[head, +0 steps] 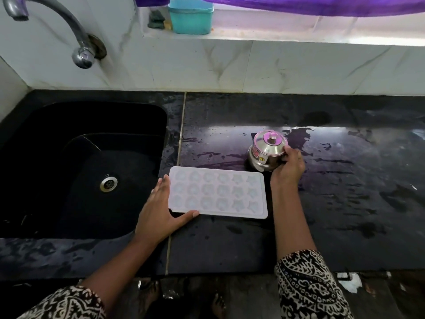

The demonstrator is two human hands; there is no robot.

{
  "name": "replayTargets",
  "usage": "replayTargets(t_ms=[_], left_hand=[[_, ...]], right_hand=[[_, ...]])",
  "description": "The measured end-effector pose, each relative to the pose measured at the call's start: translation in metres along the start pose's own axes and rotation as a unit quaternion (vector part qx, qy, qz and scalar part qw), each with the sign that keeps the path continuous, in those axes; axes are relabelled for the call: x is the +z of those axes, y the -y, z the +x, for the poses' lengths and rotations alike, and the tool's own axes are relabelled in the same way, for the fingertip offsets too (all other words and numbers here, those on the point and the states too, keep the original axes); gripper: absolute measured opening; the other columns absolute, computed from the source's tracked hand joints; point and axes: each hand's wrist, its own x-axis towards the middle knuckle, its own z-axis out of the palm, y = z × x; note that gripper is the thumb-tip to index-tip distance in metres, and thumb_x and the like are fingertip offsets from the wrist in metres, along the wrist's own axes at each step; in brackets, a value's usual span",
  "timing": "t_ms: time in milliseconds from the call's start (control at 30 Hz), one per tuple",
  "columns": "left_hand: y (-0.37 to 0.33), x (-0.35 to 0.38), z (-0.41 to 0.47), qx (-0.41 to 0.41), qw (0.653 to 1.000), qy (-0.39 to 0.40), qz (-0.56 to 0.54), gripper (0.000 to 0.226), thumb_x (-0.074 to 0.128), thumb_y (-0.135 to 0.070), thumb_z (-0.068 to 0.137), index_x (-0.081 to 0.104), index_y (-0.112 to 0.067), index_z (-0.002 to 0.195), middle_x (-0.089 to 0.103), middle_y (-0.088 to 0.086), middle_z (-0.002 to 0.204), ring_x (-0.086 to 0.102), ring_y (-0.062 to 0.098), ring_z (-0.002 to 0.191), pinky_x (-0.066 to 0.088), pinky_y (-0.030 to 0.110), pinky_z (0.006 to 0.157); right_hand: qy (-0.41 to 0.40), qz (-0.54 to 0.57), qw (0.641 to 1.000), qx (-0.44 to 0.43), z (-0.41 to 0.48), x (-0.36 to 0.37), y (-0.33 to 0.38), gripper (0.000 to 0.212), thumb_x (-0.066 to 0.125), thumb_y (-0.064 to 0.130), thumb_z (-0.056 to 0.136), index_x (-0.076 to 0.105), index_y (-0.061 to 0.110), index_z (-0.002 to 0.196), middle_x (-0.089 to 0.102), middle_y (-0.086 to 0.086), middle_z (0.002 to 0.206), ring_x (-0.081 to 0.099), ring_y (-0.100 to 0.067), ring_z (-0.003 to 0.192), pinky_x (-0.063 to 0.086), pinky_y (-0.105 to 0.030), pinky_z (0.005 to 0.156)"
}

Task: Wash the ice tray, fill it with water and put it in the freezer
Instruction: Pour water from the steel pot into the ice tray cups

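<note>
A white ice tray (218, 192) with several shaped cups lies flat on the wet black counter (333, 192), just right of the sink. My left hand (161, 212) rests at the tray's near left corner, fingers straight along the left edge and thumb along the front edge. Behind the tray's right end stands a small steel pot with a lid (266, 150). My right hand (288, 166) grips its right side with curled fingers. Whether the cups hold water cannot be told.
A black sink (69, 125) with a metal drain (108, 183) sits at the left, under a curved steel tap (76, 42) on the tiled wall. A teal plastic box (190, 17) stands on the window ledge. Bare feet show below the counter edge.
</note>
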Motion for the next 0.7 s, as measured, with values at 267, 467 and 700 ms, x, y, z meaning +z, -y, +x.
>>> replayTargets(t_ms=[267,467,700], left_hand=[[0.004,-0.002,-0.002,0.046,0.999,0.014,-0.006,0.117,0.039,-0.082,0.067,0.007,-0.012,0.155,0.008,0.0,0.162,0.001,0.005,0.145,0.001,0.023,0.118],[0.002,-0.003,-0.002,0.038,0.999,0.009,-0.006,0.119,0.04,-0.088,0.066,0.01,-0.014,0.156,0.011,-0.002,0.163,0.0,0.002,0.144,0.0,0.022,0.118],[0.002,-0.002,0.002,0.037,0.999,0.0,-0.035,0.125,0.048,-0.09,0.059,0.016,-0.017,0.155,0.018,-0.006,0.162,0.014,0.008,0.148,0.003,0.025,0.118]], right_hand=[[0.074,0.048,0.996,-0.006,-0.009,0.015,0.036,0.046,0.052,-0.007,0.085,0.047,0.02,0.049,0.046,0.01,0.048,0.044,-0.003,0.048,0.039,-0.014,0.05],[0.117,0.009,0.993,0.031,-0.041,0.027,0.043,0.046,0.051,-0.005,0.084,0.052,0.021,0.047,0.05,0.01,0.048,0.049,-0.004,0.05,0.042,-0.016,0.053],[0.165,-0.072,0.981,0.07,-0.072,0.042,0.024,0.048,0.051,-0.006,0.084,0.053,0.021,0.044,0.05,0.01,0.048,0.047,-0.005,0.049,0.04,-0.016,0.052]])
